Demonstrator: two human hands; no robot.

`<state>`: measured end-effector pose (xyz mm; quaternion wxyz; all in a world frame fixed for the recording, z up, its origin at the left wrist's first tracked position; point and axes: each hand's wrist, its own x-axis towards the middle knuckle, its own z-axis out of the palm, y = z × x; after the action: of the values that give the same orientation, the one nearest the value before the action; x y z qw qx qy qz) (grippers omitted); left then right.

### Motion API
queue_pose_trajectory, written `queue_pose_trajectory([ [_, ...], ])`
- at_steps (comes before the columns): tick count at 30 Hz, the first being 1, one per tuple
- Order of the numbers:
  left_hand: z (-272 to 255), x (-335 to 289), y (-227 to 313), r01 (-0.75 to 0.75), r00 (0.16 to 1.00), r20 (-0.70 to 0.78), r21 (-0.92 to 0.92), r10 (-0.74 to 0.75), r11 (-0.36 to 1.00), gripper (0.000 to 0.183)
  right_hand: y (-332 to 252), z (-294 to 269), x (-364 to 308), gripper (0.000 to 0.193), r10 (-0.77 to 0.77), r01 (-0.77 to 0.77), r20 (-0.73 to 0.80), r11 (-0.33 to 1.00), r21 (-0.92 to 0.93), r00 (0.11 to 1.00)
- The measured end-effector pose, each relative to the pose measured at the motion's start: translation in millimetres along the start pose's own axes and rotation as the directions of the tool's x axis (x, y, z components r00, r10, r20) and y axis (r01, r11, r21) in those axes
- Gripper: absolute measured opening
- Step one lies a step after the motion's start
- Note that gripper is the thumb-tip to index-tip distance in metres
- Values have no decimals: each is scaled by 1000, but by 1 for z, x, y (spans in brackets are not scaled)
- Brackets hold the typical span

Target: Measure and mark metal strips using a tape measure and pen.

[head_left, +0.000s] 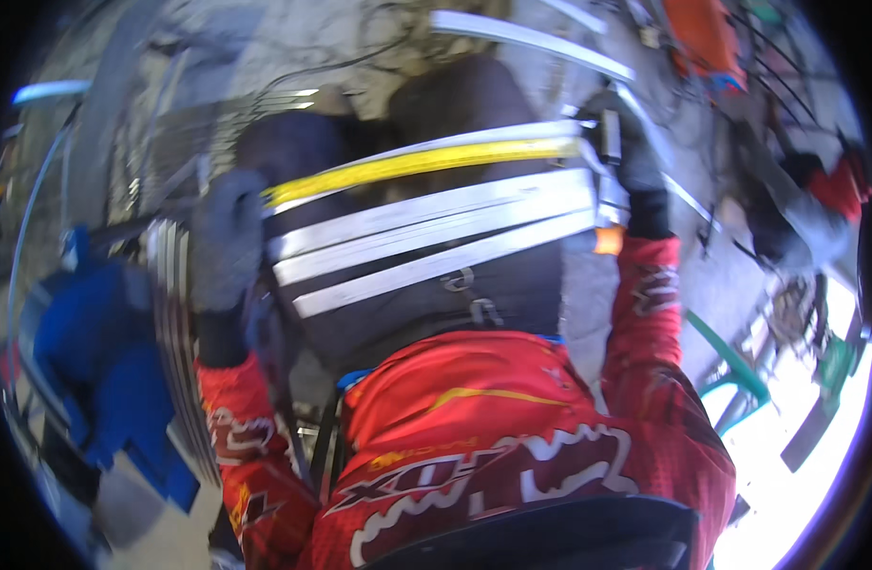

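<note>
Across my lap lie several silver metal strips [436, 218], roughly side by side. A yellow tape measure blade [426, 167] is stretched along the farthest strip. At the left end of the blade, my left hand [230, 233], in a grey glove, is closed on it. My right hand [618, 142], in a dark glove, is closed round the other end, by the tape measure's case. The case is mostly hidden by the fingers and blurred. An orange piece [607, 239] shows just below the right hand, beside the strip ends; its kind is unclear.
Long metal profiles [174, 313] stand to my left, near a person in blue [108, 351]. More silver bars [531, 43] lie on the floor ahead. An orange object [704, 38] is at the far right. Another person [797, 204] sits right, near green chair parts [730, 356].
</note>
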<state>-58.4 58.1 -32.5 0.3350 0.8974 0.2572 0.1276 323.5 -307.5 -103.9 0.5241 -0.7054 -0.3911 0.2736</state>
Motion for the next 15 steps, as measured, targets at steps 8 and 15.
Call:
queue_pose_trajectory([
  [8, 1, 1, -8, -11, 999, 38, 5, 10, 1000, 6, -9, 6, -4, 22, -32, 31, 57, 999, 29, 998],
  [15, -3, 0, -8, -11, 998, 57, 66, 7, 998, 7, -12, -2, 11, 20, -51, 51, 25, 999, 1, 998],
])
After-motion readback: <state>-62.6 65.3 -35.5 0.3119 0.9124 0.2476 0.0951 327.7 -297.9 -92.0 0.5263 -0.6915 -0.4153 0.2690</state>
